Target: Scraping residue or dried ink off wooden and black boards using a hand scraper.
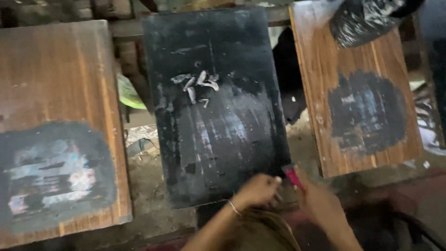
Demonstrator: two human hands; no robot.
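Note:
A black-coated board (216, 107) lies in the middle, smeared with wet black paint and a few pale scraps near its centre. My left hand (257, 190), with a thin bangle at the wrist, rests at the board's near edge with fingers curled. My right hand (320, 200) is beside it, gripping a small red-handled tool (292, 176) whose tip touches the board's lower right corner. The frame is blurred, so the tool's kind is unclear.
A wooden board (55, 83) with a dark paint patch lies at left. Another wooden board (353, 60) with a black patch lies at right, a black plastic bag (367, 21) at its top. Dusty ground and a green scrap (127, 93) show between them.

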